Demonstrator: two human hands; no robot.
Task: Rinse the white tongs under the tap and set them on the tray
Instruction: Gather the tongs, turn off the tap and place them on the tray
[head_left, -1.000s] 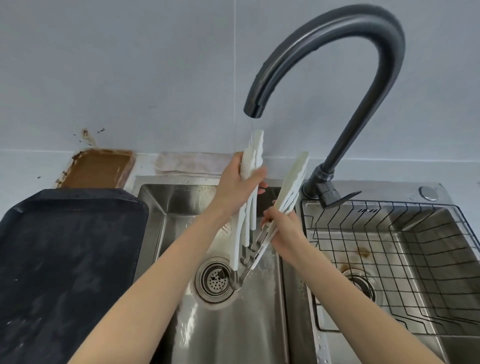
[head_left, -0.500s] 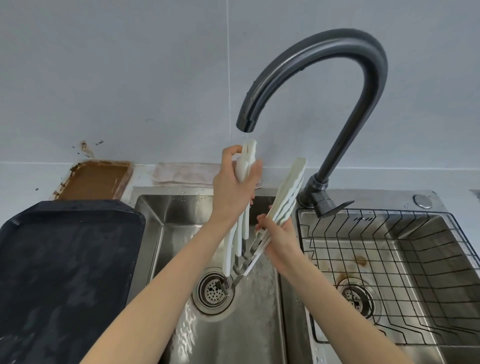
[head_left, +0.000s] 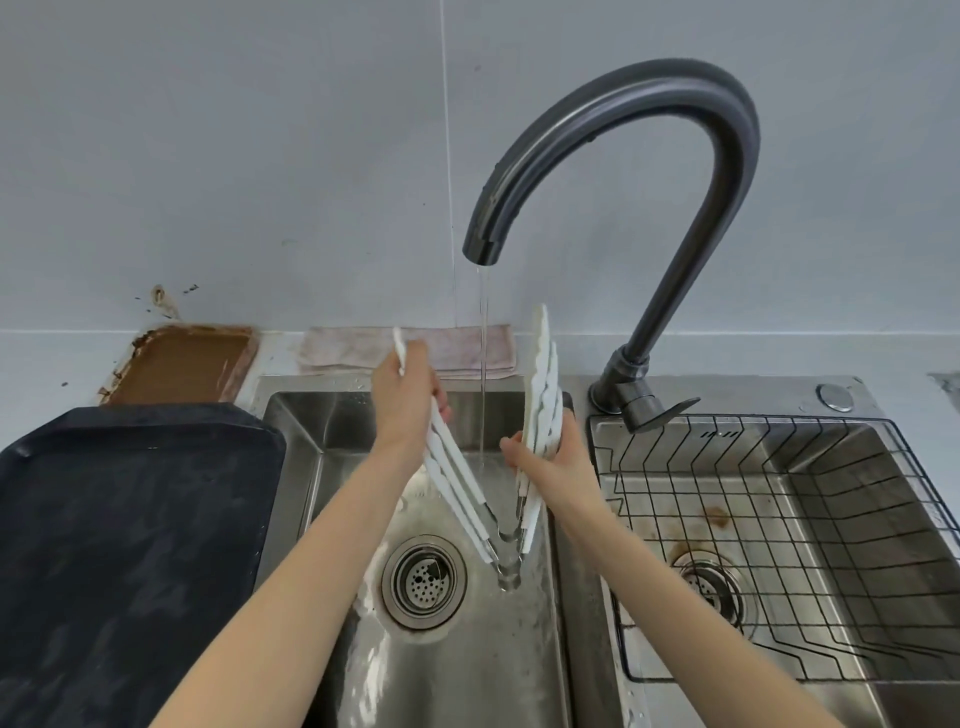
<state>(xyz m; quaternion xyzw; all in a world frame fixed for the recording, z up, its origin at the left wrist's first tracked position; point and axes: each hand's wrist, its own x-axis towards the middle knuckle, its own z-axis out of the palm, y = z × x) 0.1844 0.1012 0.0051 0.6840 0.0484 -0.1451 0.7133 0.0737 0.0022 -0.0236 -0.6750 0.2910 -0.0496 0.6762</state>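
Observation:
The white tongs (head_left: 540, 384) stand spread in a wide V over the left sink basin (head_left: 467, 649), hinge end down near the drain. My left hand (head_left: 402, 402) grips the left arms of the tongs, and my right hand (head_left: 553, 460) grips the right arms, whose scalloped tips point up. A thin stream of water falls from the dark curved tap (head_left: 623, 130) between the two arms. There seem to be several stacked tongs held together. The dark tray (head_left: 130, 545) lies on the counter to the left of the sink.
A wire rack (head_left: 779, 545) sits in the right basin. A folded cloth (head_left: 363, 348) lies behind the left basin, and a brown dirty tray (head_left: 182, 364) rests at the back left against the wall.
My left hand has moved left and down, pulling the tongs' arms apart, so the water now falls between them. The view has tilted downward.

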